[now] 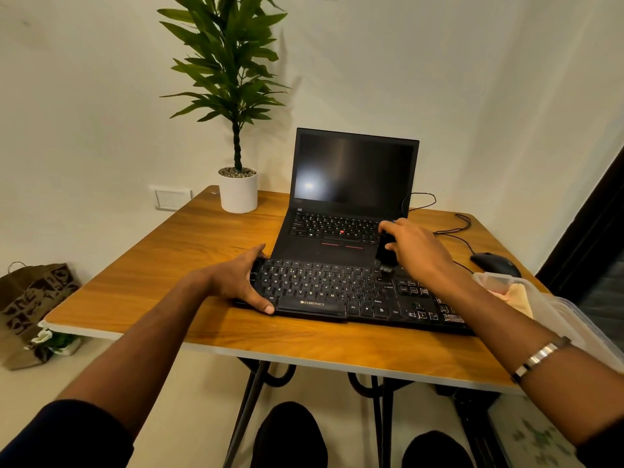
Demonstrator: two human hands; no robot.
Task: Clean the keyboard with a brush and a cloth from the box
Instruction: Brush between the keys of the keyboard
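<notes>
On the tabletop [152, 265], right in front of the open laptop [351, 197], the black keyboard [337, 292] lies flat with your left hand [236, 282] clamped round its left end, thumb on the near edge. Good, leave that grip there so the board can't skate.

Your right hand [415, 248] has its grip closed on the brush [385, 255], held upright, bristles down on the keys near the upper right of the main block. Honestly I'd keep the strokes short and run them along the gaps between rows, flicking crumbs toward 1 side rather than back into the laptop. Go light, those keycaps look like they could pop.

The clear box [547, 298] sits at the right edge just beside the keyboard, with the cloth [520, 295] inside, so that part isn't started yet. Watch the mouse [494, 263] cable behind your wrist.
</notes>
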